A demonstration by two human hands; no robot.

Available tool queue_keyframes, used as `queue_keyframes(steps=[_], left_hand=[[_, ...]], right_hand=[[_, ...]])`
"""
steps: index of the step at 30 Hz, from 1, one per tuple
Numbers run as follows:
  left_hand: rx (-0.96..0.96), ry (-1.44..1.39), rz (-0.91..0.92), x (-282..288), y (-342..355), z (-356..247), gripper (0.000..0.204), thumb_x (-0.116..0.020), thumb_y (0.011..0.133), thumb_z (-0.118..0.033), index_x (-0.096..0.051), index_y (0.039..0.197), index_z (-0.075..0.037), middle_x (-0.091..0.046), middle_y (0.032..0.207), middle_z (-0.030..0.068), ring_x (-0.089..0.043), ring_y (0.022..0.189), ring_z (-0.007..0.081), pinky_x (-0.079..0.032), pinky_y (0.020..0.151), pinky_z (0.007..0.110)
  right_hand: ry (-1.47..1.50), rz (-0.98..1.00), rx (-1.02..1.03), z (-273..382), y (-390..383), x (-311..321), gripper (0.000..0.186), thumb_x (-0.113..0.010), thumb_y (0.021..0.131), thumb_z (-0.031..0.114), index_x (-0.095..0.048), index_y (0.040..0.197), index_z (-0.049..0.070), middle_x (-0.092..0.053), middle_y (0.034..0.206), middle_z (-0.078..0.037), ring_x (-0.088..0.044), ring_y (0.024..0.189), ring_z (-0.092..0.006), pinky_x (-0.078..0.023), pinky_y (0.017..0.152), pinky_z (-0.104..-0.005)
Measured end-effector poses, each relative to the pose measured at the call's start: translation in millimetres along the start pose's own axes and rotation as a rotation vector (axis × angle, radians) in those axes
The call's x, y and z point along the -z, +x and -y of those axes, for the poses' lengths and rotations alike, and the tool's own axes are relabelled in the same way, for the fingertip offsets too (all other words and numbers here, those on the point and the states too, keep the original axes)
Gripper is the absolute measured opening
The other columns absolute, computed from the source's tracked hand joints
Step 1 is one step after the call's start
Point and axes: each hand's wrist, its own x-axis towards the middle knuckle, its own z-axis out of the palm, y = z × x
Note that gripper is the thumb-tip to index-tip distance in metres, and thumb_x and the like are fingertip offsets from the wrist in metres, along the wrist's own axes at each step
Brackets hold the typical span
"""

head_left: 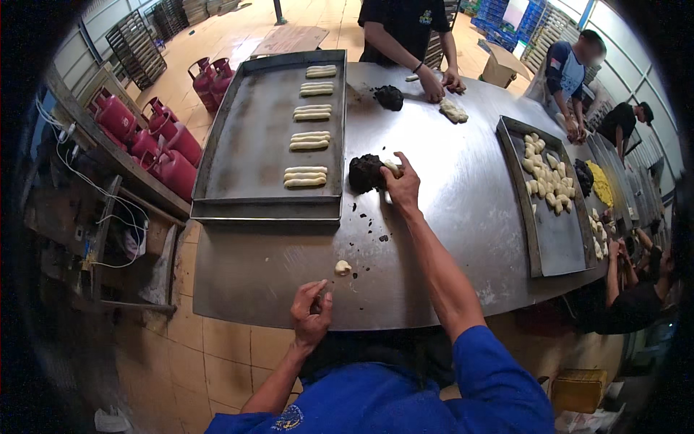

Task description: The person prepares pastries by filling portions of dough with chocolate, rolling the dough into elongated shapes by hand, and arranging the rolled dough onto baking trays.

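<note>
My right hand (402,185) reaches out across the steel table (448,239) and pinches at a black lump of filling (365,173), with a bit of pale dough at its fingertips. Close to the table's near edge, my left hand (311,310) is curled around a small piece that I can barely see. A small ball of pale dough (343,267) lies just beyond my left hand. Black crumbs are scattered between the lump and the ball.
A large metal tray (246,145) at the left holds a row of shaped pale dough sticks. A second tray (557,239) on the right holds several dough pieces. Another black lump (390,97) lies near a person opposite. More people work at right. Red gas cylinders (163,145) stand left of the table.
</note>
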Motion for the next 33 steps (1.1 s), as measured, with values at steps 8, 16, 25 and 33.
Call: queue_keyframes(steps=[8,16,25,33], left_hand=[[0.013,0.027,0.068,-5.0,6.8,-10.6,0.024,-0.073,0.092,-0.008,-0.073,0.116,-0.006,-0.07,0.102,0.0084,-0.061,0.074,0.0112,-0.051,0.065,0.027],[0.545,-0.569,0.403,-24.0,67.3,-43.3,0.032,-0.058,0.107,-0.027,-0.071,0.12,-0.001,-0.072,0.1,0.0075,-0.064,0.079,0.0161,-0.053,0.075,0.028],[0.694,-1.114,0.583,-101.4,138.6,-30.4,0.049,-0.047,0.11,-0.045,-0.065,0.124,-0.001,-0.071,0.12,0.0117,-0.067,0.109,0.0203,-0.055,0.096,0.037],[0.39,-0.532,0.576,-88.3,119.8,-79.7,0.041,-0.064,0.105,-0.028,-0.066,0.131,0.004,-0.074,0.112,0.0136,-0.072,0.097,0.0178,-0.059,0.088,0.032]], right_hand=[[-0.263,0.303,0.383,1.4,-20.3,27.9,0.056,-0.069,0.09,0.004,-0.057,0.143,0.017,-0.071,0.097,-0.018,-0.071,0.084,-0.0317,-0.056,0.076,-0.0414],[0.965,0.513,-0.553,56.4,-91.3,88.5,0.045,-0.061,0.106,0.017,-0.046,0.146,0.005,-0.065,0.103,-0.002,-0.055,0.073,-0.0068,-0.044,0.057,-0.0189],[1.21,0.47,-0.773,66.3,-147.5,109.5,0.037,-0.058,0.107,0.025,-0.056,0.132,-0.003,-0.061,0.091,0.0,-0.053,0.06,-0.0058,-0.047,0.051,-0.0198],[-0.022,0.317,0.004,109.4,-152.2,138.8,0.029,-0.066,0.103,0.023,-0.068,0.123,0.002,-0.069,0.079,-0.006,-0.06,0.068,-0.011,-0.051,0.064,-0.028]])
